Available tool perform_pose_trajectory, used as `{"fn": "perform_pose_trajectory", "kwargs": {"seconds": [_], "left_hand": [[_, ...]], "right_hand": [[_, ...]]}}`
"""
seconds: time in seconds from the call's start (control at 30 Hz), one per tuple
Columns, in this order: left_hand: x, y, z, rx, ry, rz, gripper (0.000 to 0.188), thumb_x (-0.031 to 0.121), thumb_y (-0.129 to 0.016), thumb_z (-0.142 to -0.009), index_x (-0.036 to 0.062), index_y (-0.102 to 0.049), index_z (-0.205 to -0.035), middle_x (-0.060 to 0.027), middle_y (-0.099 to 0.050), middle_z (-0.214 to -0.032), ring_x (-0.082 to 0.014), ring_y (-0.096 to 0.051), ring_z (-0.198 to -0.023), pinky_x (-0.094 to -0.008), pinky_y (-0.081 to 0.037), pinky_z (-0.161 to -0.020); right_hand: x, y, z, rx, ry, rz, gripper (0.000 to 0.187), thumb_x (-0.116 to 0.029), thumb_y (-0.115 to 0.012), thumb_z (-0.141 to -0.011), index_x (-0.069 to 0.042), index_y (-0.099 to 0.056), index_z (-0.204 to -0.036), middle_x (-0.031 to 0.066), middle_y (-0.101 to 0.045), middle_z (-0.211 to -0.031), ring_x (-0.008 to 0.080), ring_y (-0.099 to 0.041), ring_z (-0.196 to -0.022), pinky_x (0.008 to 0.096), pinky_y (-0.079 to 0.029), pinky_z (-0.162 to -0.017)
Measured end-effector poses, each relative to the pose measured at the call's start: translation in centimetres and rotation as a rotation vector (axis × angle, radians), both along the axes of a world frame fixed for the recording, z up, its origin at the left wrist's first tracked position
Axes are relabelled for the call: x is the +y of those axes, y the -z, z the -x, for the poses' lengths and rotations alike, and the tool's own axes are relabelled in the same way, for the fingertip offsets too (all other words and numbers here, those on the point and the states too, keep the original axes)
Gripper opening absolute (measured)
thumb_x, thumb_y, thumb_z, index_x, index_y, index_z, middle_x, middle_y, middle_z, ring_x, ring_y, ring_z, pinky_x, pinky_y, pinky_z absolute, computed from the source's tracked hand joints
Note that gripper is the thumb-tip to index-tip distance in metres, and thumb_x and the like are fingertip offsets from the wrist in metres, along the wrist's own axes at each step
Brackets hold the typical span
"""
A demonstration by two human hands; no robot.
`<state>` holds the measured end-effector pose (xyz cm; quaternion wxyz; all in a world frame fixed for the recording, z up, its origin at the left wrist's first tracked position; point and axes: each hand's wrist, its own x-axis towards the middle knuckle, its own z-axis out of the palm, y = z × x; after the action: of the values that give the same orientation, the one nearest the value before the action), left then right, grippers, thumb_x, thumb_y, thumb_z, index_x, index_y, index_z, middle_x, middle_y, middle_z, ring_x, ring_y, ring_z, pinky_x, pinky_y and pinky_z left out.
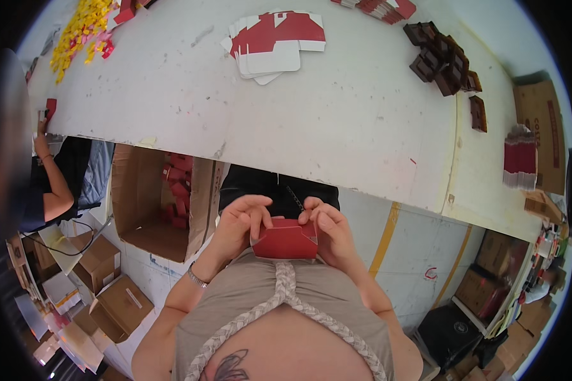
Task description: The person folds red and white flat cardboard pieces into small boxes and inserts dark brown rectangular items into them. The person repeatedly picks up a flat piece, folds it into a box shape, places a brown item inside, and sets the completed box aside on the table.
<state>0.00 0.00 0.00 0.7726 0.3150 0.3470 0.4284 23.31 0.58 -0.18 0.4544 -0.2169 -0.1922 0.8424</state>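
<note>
Close to my body, below the table's front edge, I hold a small red cardboard box (286, 244), partly folded into shape. My left hand (243, 221) has its fingers bent onto the box's upper left edge. On the opposite side, my right hand (329, 227) pinches the upper right corner, thumb and fingertips close together. Both hands hide the box's side ends. Farther off on the white table (267, 124) lies a fanned stack of flat red and white box blanks (276, 44).
Dark brown plastic trays (445, 60) are heaped at the table's right. Small yellow pieces (76, 35) lie far left. Below the table, an open carton (152, 235) holds red boxes (177, 184). Another person's arm (57, 184) reaches in at left. Bundled blanks (520, 155) stand at right.
</note>
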Motion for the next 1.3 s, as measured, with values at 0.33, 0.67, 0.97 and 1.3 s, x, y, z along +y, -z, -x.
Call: {"fn": "perform_pose_trajectory", "kwargs": {"seconds": [0.33, 0.67, 0.97, 1.3], "left_hand": [[-0.5, -0.7, -2.3, 0.446, -0.089, -0.256, 0.012, 0.007, -0.063, -0.085, -0.0019, -0.064, -0.077, -0.0088, -0.060, -0.099, -0.0209, -0.059, -0.092, -0.0304, -0.047, -0.083], [2.9, -4.5, -4.5, 0.830, -0.345, -0.732, 0.038, -0.009, -0.047, -0.072, 0.0052, -0.060, -0.104, -0.0162, -0.044, -0.123, -0.0276, -0.050, -0.111, -0.0355, -0.045, -0.093], [10.2, -9.4, -1.7, 0.803, -0.527, -1.220, 0.054, 0.037, -0.083, -0.058, 0.0036, -0.070, -0.098, -0.0083, -0.061, -0.090, -0.0302, -0.062, -0.094, -0.0344, -0.052, -0.076], [7.5, -11.3, -4.5, 0.784, -0.285, -1.155, 0.045, 0.048, -0.073, -0.066, 0.0067, -0.071, -0.083, -0.0041, -0.058, -0.077, -0.0294, -0.054, -0.103, -0.0421, -0.047, -0.089]], "right_hand": [[-0.1, 1.1, -0.1, -0.386, -0.214, 0.222, 0.037, 0.011, -0.048, -0.080, -0.003, -0.060, -0.112, 0.0101, -0.048, -0.132, 0.0162, -0.055, -0.108, 0.0276, -0.045, -0.092], [2.6, -5.6, 3.7, -0.807, 0.240, -0.409, 0.035, 0.001, -0.036, -0.095, 0.000, -0.053, -0.125, 0.0132, -0.055, -0.129, 0.0152, -0.054, -0.102, 0.0278, -0.041, -0.092], [4.5, -7.7, 3.6, -0.631, 0.537, -1.334, 0.026, 0.007, -0.052, -0.069, -0.002, -0.066, -0.088, 0.0119, -0.065, -0.085, 0.0289, -0.061, -0.064, 0.0389, -0.053, -0.063], [3.9, -3.9, 4.0, -0.840, 0.363, -0.814, 0.036, -0.001, -0.065, -0.077, -0.001, -0.059, -0.112, 0.0117, -0.064, -0.107, 0.0251, -0.062, -0.098, 0.0347, -0.051, -0.082]]}}
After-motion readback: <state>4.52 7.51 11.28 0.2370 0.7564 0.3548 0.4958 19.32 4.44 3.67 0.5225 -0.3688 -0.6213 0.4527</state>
